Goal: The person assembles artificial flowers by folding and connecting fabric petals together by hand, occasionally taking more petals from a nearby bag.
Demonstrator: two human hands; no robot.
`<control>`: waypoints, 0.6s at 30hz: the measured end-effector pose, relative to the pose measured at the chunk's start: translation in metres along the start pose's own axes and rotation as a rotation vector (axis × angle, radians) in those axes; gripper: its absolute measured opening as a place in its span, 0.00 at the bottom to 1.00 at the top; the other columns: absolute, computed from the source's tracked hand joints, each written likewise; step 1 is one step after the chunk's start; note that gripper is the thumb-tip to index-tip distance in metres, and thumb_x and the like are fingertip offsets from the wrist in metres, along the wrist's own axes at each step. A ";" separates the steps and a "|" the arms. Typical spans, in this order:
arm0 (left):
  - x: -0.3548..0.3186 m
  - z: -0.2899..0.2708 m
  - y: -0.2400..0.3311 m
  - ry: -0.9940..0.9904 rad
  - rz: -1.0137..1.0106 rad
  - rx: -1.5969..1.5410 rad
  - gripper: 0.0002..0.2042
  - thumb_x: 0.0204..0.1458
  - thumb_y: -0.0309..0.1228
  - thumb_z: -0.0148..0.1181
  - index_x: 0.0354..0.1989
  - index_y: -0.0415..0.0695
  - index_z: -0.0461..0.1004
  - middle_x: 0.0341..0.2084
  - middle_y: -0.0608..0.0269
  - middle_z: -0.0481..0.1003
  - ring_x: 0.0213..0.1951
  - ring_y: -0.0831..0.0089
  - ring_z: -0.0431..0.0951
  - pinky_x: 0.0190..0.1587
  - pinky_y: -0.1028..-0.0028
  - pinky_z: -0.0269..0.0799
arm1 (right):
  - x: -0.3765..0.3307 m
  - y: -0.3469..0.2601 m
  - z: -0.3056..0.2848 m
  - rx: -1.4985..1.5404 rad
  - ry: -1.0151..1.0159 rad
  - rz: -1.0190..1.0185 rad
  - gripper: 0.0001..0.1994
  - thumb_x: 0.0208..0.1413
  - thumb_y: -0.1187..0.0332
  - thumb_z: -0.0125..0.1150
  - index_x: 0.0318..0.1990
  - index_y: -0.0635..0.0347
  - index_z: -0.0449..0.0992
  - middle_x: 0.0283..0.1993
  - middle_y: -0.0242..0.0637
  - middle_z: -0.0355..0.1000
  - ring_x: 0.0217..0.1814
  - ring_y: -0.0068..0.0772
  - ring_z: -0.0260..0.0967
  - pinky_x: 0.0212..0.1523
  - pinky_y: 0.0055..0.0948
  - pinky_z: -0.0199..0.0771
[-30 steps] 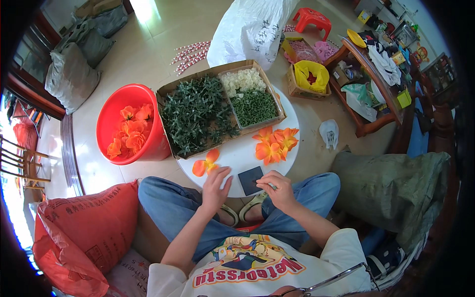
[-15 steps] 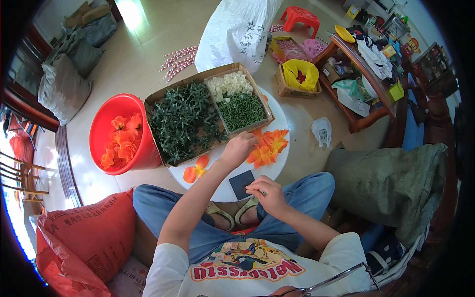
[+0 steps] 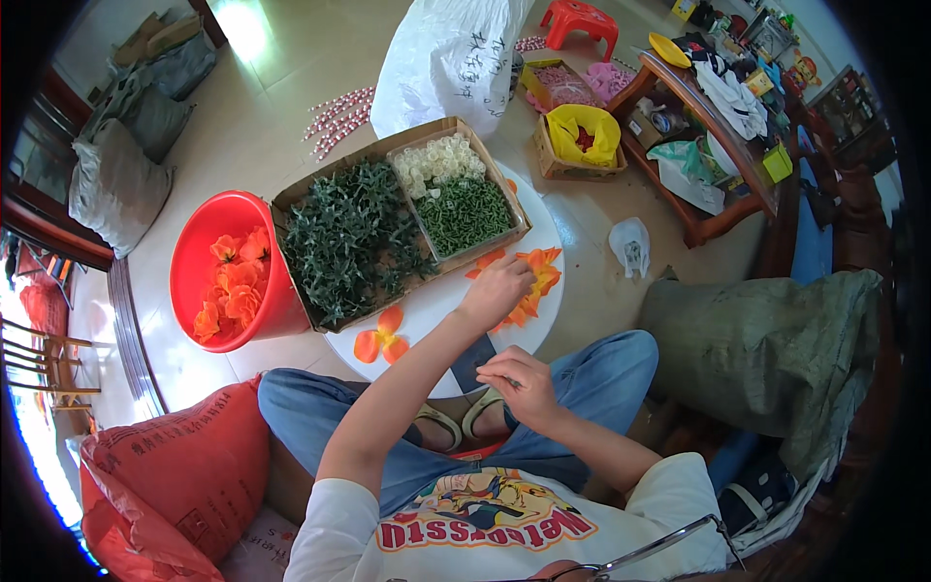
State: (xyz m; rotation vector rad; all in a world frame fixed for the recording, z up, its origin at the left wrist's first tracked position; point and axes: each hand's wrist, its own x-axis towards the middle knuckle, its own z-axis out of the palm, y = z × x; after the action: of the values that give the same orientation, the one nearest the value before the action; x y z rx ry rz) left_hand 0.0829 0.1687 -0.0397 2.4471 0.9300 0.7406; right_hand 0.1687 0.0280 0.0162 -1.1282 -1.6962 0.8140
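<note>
My left hand (image 3: 497,288) reaches across the round white table (image 3: 427,306) and rests on a pile of orange fabric petals (image 3: 538,274) at its right edge. Its fingertips are curled into the pile, so I cannot see whether they grip a petal. My right hand (image 3: 519,381) hovers over my lap near the table's front edge, fingers pinched together, with nothing clearly visible in them. A dark flat phone (image 3: 473,357) lies on the table just left of that hand. An assembled orange flower (image 3: 381,341) lies at the table's front left.
A cardboard tray (image 3: 291,199) holds dark green leaves (image 3: 349,242), with an inner box of white rings (image 3: 436,162) and green pieces (image 3: 468,213). A red bucket (image 3: 194,254) of orange flowers stands left. A white sack, a red sack, a grey sack and a cluttered wooden shelf surround me.
My left hand has moved from the orange flower at the table's front left out to the petal pile on the right. My right hand stayed near my lap.
</note>
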 end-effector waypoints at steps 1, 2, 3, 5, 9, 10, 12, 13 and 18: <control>0.002 0.003 0.000 -0.021 0.014 0.043 0.09 0.42 0.27 0.62 0.34 0.42 0.75 0.34 0.63 0.72 0.40 0.65 0.71 0.44 0.69 0.70 | -0.001 0.003 0.000 -0.019 -0.025 -0.009 0.07 0.42 0.79 0.66 0.30 0.64 0.75 0.28 0.37 0.71 0.28 0.34 0.69 0.28 0.27 0.69; 0.003 0.007 0.002 -0.023 0.015 0.040 0.09 0.42 0.27 0.62 0.34 0.42 0.75 0.34 0.63 0.72 0.40 0.65 0.71 0.44 0.69 0.70 | -0.002 0.005 0.001 -0.037 -0.051 -0.018 0.07 0.43 0.80 0.66 0.31 0.64 0.76 0.29 0.38 0.71 0.28 0.32 0.70 0.27 0.26 0.68; 0.004 0.010 0.001 -0.035 0.026 0.083 0.09 0.41 0.26 0.61 0.34 0.42 0.75 0.35 0.63 0.72 0.41 0.66 0.71 0.45 0.70 0.69 | -0.003 0.006 0.001 -0.038 -0.049 -0.018 0.07 0.43 0.80 0.66 0.31 0.64 0.76 0.29 0.38 0.71 0.28 0.32 0.70 0.27 0.26 0.68; 0.005 0.014 -0.002 -0.048 0.038 0.128 0.09 0.41 0.26 0.60 0.33 0.42 0.75 0.35 0.62 0.72 0.42 0.66 0.70 0.46 0.70 0.68 | -0.004 0.007 0.002 -0.049 -0.065 0.056 0.07 0.41 0.76 0.67 0.29 0.63 0.75 0.29 0.37 0.70 0.30 0.35 0.69 0.30 0.29 0.70; 0.005 0.015 -0.010 -0.120 0.009 0.263 0.08 0.41 0.26 0.58 0.32 0.42 0.75 0.35 0.62 0.71 0.42 0.66 0.70 0.46 0.70 0.68 | -0.002 0.014 0.002 -0.058 -0.080 0.031 0.07 0.40 0.76 0.67 0.29 0.63 0.76 0.28 0.36 0.69 0.30 0.34 0.69 0.30 0.29 0.69; 0.003 0.014 -0.012 -0.101 -0.006 0.245 0.07 0.41 0.25 0.58 0.31 0.42 0.75 0.34 0.61 0.71 0.42 0.66 0.70 0.46 0.69 0.68 | -0.002 0.015 0.001 -0.068 -0.091 0.013 0.08 0.40 0.76 0.68 0.29 0.63 0.76 0.29 0.36 0.69 0.30 0.34 0.69 0.30 0.29 0.69; 0.001 0.013 -0.012 -0.028 -0.057 0.098 0.07 0.41 0.25 0.58 0.31 0.41 0.75 0.34 0.60 0.72 0.41 0.65 0.71 0.45 0.68 0.69 | -0.001 0.015 0.000 -0.076 -0.102 -0.001 0.08 0.40 0.76 0.68 0.29 0.63 0.76 0.29 0.36 0.69 0.30 0.35 0.69 0.30 0.28 0.69; 0.000 0.011 -0.010 0.045 -0.107 -0.051 0.07 0.42 0.24 0.58 0.31 0.39 0.75 0.34 0.58 0.73 0.41 0.63 0.72 0.45 0.67 0.69 | -0.001 0.011 -0.002 -0.046 -0.070 0.001 0.08 0.39 0.76 0.68 0.29 0.63 0.76 0.28 0.36 0.69 0.29 0.35 0.68 0.30 0.28 0.69; -0.002 0.000 -0.008 0.212 -0.276 -0.333 0.07 0.44 0.24 0.58 0.33 0.37 0.76 0.34 0.55 0.75 0.37 0.58 0.75 0.41 0.66 0.71 | 0.000 0.002 0.000 0.021 -0.010 0.031 0.09 0.38 0.76 0.69 0.30 0.63 0.75 0.27 0.36 0.69 0.29 0.35 0.68 0.29 0.29 0.68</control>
State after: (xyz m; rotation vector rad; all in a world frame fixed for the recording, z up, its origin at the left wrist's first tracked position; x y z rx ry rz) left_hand 0.0778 0.1726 -0.0445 1.9337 1.0957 0.9782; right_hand 0.1694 0.0289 0.0145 -1.1404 -1.6781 0.8565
